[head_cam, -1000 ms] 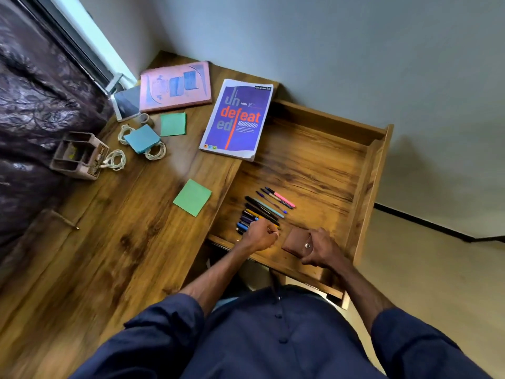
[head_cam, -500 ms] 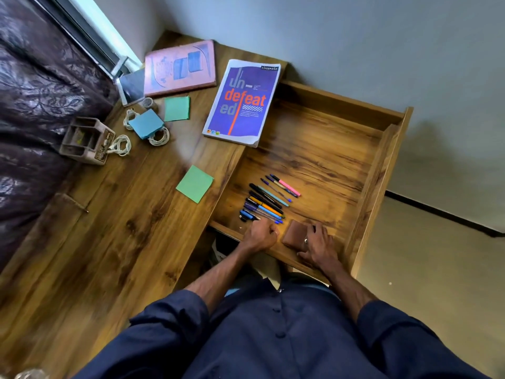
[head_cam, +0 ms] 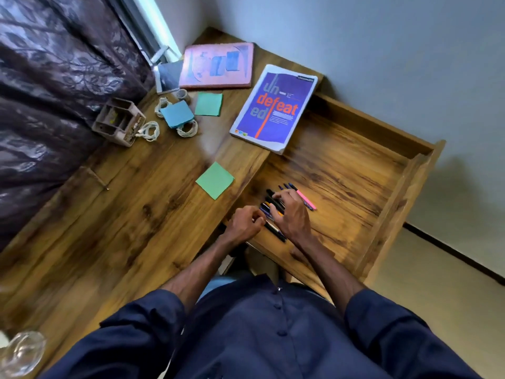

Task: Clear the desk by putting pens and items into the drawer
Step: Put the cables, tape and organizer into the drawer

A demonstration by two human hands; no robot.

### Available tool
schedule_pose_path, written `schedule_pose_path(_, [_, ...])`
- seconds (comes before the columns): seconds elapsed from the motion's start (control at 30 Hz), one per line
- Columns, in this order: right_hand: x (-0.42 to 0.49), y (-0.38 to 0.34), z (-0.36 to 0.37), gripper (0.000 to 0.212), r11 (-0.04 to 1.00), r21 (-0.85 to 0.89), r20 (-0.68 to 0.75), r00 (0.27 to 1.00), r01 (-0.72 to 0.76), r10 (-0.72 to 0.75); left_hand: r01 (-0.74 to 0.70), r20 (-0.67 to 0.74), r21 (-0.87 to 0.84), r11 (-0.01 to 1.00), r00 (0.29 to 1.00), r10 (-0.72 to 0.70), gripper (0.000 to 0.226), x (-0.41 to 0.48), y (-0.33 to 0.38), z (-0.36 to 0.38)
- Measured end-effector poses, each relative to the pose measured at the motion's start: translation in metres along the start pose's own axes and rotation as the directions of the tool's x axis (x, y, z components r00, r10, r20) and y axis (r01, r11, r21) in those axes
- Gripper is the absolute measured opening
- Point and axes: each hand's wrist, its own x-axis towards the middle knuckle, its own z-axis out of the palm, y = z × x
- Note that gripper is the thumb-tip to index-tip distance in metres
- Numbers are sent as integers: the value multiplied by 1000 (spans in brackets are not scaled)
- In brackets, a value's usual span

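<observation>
The wooden drawer (head_cam: 396,203) stands pulled out to the right of the desk top (head_cam: 131,228). Several pens (head_cam: 273,207) lie in a bunch on its floor near the front left corner, a pink pen (head_cam: 306,199) at their right side. My right hand (head_cam: 293,214) lies flat over the bunch with fingers spread, covering most of it. My left hand (head_cam: 244,222) is curled into a loose fist at the pens' near ends, by the drawer's front edge. The brown wallet seen before does not show clearly; my right forearm covers that spot.
On the desk top lie a blue "undefeated" book (head_cam: 274,110), a pink book (head_cam: 218,65), two green sticky pads (head_cam: 215,180) (head_cam: 209,104), a blue pad (head_cam: 177,114) on coiled white cables, and a small organiser box (head_cam: 117,121). A glass object (head_cam: 21,352) sits at the lower left.
My right hand has left the brown wallet and moved left and forward onto the pens. My left hand stays at the drawer's front. The view has shifted.
</observation>
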Motion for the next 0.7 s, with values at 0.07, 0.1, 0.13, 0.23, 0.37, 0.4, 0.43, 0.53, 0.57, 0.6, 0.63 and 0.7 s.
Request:
schedule_pose_path(0.07, [22,-27,11,19,997,43,22,997,67,-68,4,-86,-30,1000,996,-7,13,1,-10,-25])
schedule_pose_path(0.1, [33,-40,19,18,995,54,39,995,89,-91,22,-123,-38,999,992,-26,14,2,-17,-39])
schedule_pose_path(0.13, [44,-53,27,18,993,53,58,992,109,-112,45,-158,-38,998,986,-51,14,3,-25,-55])
schedule_pose_path(0.23, [74,-88,52,21,986,42,118,979,163,-167,108,-237,-88,990,963,-126,12,11,-54,-98])
schedule_pose_path(0.37, [114,-132,88,26,978,1,230,952,210,-204,212,-329,-141,967,911,-248,13,16,-103,-157])
schedule_pose_path(0.4, [123,-142,98,26,975,-3,255,943,220,-212,237,-344,-147,960,898,-274,10,16,-116,-170])
schedule_pose_path(0.43, [132,-151,109,26,972,-8,275,935,236,-225,266,-359,-160,951,881,-307,7,16,-128,-184])
schedule_pose_path(0.53, [155,-171,135,32,964,-58,354,908,260,-223,333,-391,-152,931,845,-366,12,20,-155,-210])
schedule_pose_path(0.57, [162,-176,143,35,961,-89,382,900,263,-211,345,-378,-123,931,851,-365,18,21,-165,-215])
schedule_pose_path(0.6, [167,-181,151,37,955,-135,408,893,265,-190,348,-357,-82,934,864,-354,26,24,-176,-219])
schedule_pose_path(0.63, [173,-184,158,38,945,-187,434,885,268,-165,352,-331,-39,935,878,-345,33,27,-184,-223])
schedule_pose_path(0.7, [181,-183,170,41,912,-272,512,849,307,-133,348,-277,30,937,904,-327,46,33,-198,-226])
